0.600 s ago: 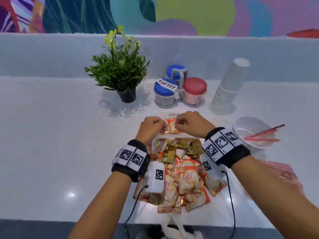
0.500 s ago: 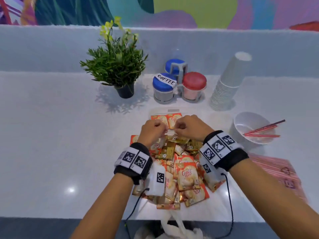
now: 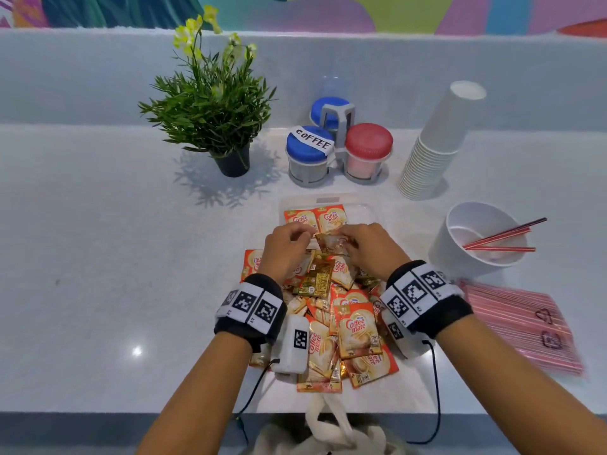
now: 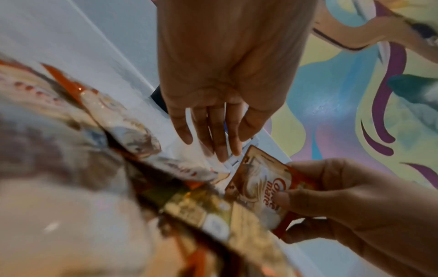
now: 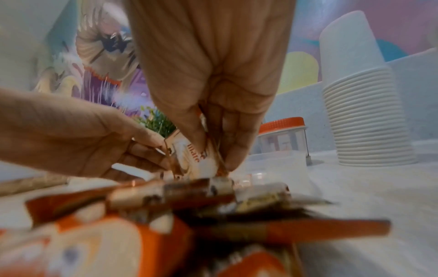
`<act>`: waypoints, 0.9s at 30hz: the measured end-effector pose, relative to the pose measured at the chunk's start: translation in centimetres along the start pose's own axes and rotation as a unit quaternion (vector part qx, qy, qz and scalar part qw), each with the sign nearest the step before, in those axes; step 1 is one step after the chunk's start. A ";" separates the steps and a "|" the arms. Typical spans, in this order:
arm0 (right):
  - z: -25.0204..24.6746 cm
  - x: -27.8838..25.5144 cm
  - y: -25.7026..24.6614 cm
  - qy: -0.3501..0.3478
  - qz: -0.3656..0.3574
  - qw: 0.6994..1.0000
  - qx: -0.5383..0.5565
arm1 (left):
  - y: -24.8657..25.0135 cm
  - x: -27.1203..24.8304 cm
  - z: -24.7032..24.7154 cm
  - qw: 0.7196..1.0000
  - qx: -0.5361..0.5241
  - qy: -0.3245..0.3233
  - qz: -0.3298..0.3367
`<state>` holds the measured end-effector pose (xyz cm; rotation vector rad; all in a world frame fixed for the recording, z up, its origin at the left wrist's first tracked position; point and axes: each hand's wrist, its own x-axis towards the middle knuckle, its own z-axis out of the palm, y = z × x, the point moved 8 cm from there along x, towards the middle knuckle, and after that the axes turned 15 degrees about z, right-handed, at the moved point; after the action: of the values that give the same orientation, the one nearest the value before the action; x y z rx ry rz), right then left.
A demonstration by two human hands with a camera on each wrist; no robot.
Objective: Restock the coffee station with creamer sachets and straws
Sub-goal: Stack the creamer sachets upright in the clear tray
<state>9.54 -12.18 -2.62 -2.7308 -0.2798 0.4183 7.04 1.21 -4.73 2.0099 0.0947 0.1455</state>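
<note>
A heap of orange Coffee-mate creamer sachets (image 3: 356,326) lies on the white counter in front of me. My right hand (image 3: 345,239) pinches one sachet (image 3: 331,243) just above the heap's far end; in the right wrist view that hand (image 5: 213,155) holds the sachet (image 5: 192,159) upright. Beside the sachet, my left hand (image 3: 300,236) has its fingers straight and holds nothing, which the left wrist view (image 4: 213,144) confirms. Just beyond the hands, a clear tray (image 3: 364,213) holds two sachets (image 3: 315,220) side by side.
A white bowl (image 3: 460,254) with three red straws (image 3: 502,239) stands at the right, and a pack of pink straws (image 3: 525,320) lies nearer me. Behind are stacked paper cups (image 3: 437,142), lidded canisters (image 3: 341,149) and a potted plant (image 3: 213,106). A cloth bag (image 3: 328,431) hangs off the counter edge.
Both hands drew back from the tray to the heap, leaving two sachets in the tray. My right hand now holds another sachet, and my left hand's fingers have straightened.
</note>
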 end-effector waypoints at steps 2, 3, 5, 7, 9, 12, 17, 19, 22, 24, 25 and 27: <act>-1.2 0.3 -0.2 0.012 0.000 0.999 0.041 | 0.6 0.3 -0.1 0.999 -0.038 -0.007 0.009; -1.7 0.5 -0.3 0.015 0.001 0.998 0.060 | 0.9 0.4 -0.1 0.998 -0.060 -0.015 0.014; -2.6 0.9 -0.7 0.015 0.008 0.995 0.100 | 1.5 0.4 0.1 0.995 -0.091 -0.036 0.018; -3.0 1.3 -1.0 0.007 0.008 0.989 0.147 | 1.4 0.6 0.0 0.994 -0.103 -0.032 0.014; -3.3 1.6 -0.9 0.009 0.018 0.981 0.194 | 1.1 0.8 -0.3 0.994 -0.104 -0.018 0.006; -3.8 1.9 -0.5 0.038 0.038 0.961 0.271 | 1.1 0.7 -0.4 0.991 -0.129 -0.017 -0.011; -4.6 1.7 -3.5 0.043 -0.022 0.965 0.257 | 1.6 0.5 -0.4 0.984 -0.169 -0.046 -0.026; -4.7 2.1 -3.9 0.062 -0.028 0.967 0.244 | 1.2 0.6 -1.1 0.985 -0.166 -0.024 -0.034; -3.8 2.5 -3.5 0.058 0.003 0.968 0.244 | -0.1 0.8 -2.9 0.988 -0.138 0.041 -0.047; -2.5 2.5 -3.5 0.034 0.011 0.983 0.178 | -1.2 0.6 -4.2 0.987 -0.122 0.084 -0.063; -1.8 2.3 -3.6 0.021 0.012 0.992 0.127 | -1.9 0.5 -4.6 0.985 -0.119 0.102 -0.074; -0.4 1.8 -3.8 0.003 0.012 0.999 0.049 | -2.8 0.2 -5.2 0.979 -0.125 0.129 -0.091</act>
<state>10.84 -8.38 -1.23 -2.6422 -0.2183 0.4194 6.44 7.09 -5.07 1.7129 0.4060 0.2865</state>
